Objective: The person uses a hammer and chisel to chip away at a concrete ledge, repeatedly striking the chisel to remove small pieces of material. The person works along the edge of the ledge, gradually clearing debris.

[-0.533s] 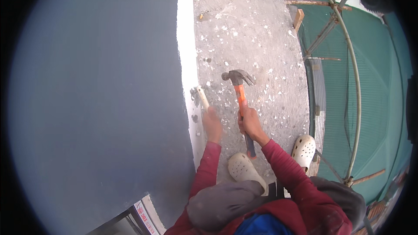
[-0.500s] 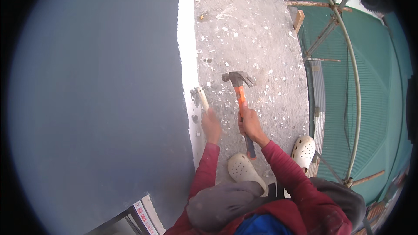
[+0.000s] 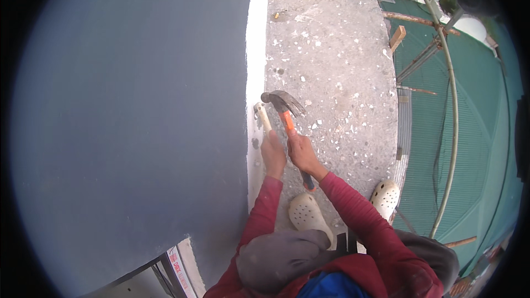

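In my closed right hand (image 3: 302,154) is a claw hammer (image 3: 283,101) with a dark metal head and an orange and dark handle. Its striking face is right beside the top end of a cream-coloured, stick-like tool (image 3: 265,119); whether they touch I cannot tell. My left hand (image 3: 274,156) grips the lower part of that tool, whose exact kind does not show. The tool's top end lies against the white strip (image 3: 256,38) along the wall's base. Dark chipped patches (image 3: 255,143) mark the strip beside my left hand.
A large grey-blue wall (image 3: 143,110) fills the left side. White chips lie over the rough concrete ledge (image 3: 331,66) where my pale clogs (image 3: 309,213) stand. Beyond the ledge's right edge are scaffold poles (image 3: 454,99) and green netting (image 3: 469,149). A framed opening (image 3: 179,270) sits at lower left.
The hammer has swung left, from apart over the ledge to the cream tool's top end. My left hand keeps hold of the tool. The whole view has shifted slightly.
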